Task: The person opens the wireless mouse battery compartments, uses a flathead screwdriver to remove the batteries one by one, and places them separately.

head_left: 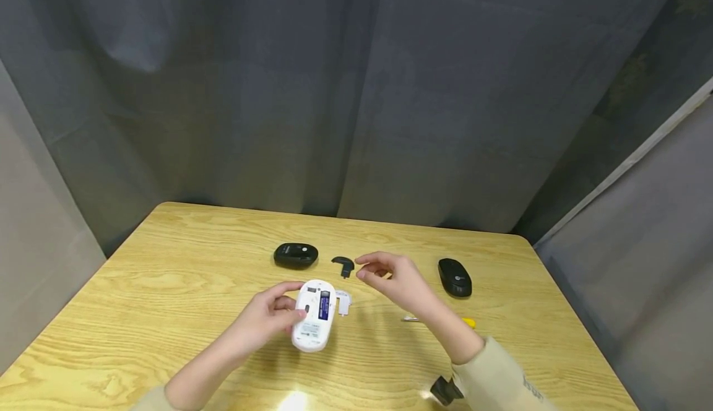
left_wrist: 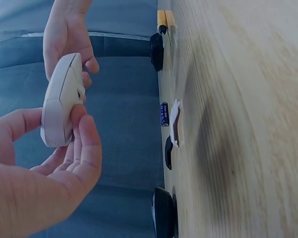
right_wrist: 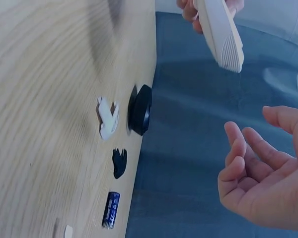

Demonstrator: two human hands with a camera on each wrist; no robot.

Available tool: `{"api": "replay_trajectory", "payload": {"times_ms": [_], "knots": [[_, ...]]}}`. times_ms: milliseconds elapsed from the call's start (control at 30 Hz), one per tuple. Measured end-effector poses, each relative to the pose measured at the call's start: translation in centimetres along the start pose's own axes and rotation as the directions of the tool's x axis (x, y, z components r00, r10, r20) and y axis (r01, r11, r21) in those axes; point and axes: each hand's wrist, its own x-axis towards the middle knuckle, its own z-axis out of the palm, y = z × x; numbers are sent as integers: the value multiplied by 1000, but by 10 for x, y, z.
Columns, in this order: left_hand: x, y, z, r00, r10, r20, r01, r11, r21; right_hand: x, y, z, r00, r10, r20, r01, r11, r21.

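Note:
My left hand (head_left: 259, 324) grips a white computer mouse (head_left: 310, 338) above the table, its underside turned up. The mouse's battery bay lies uncovered, with a dark blue battery (head_left: 324, 306) inside. To the right of it hovers my right hand (head_left: 398, 280), fingers loosely bent and holding nothing. A white battery cover (head_left: 344, 304) lies on the table just past the mouse. Beyond that is a black battery cover (head_left: 346, 265). The wrist views also show a loose blue battery (right_wrist: 111, 210) near the covers; my right hand hides it in the head view.
One black mouse (head_left: 296, 255) stands at the back left of the wooden table (head_left: 184, 275), another black mouse (head_left: 455, 278) at the right. A screwdriver with a yellow handle (head_left: 470, 322) lies partly under the right forearm. Dark grey curtains (head_left: 267, 120) hang behind the table.

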Motion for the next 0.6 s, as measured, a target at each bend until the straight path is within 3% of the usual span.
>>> {"api": "replay_trajectory", "payload": {"times_ms": [333, 600], "knots": [[2, 1, 6, 1000, 14, 27, -15, 1000, 17, -15, -10, 7, 999, -33, 41, 31, 999, 38], [4, 1, 13, 997, 28, 71, -28, 1000, 9, -21, -9, 15, 996, -11, 93, 5, 997, 71]]}}
